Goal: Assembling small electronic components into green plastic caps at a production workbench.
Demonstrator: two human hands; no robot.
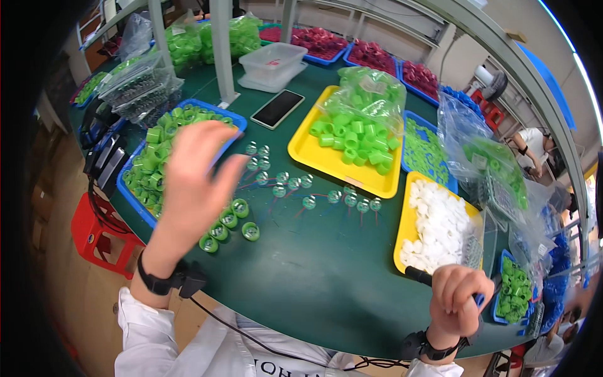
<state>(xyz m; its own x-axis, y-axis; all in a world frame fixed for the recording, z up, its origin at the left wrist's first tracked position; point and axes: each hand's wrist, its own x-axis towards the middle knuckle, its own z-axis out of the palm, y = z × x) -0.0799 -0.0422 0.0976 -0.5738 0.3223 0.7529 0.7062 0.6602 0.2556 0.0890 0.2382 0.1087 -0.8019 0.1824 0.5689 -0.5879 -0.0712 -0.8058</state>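
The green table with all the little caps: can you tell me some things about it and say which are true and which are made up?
1. The left hand is raised open above the table. True.
2. The phone lies in the yellow tray. False: it lies on the table beside it.
3. The right hand is closed around a dark-handled tool. True.
4. The white caps sit in a blue tray. False: their tray is yellow.
5. A clear lidded box stands behind the phone. True.

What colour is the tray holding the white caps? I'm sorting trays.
Yellow: the tray under the white caps, clearest in the head view.
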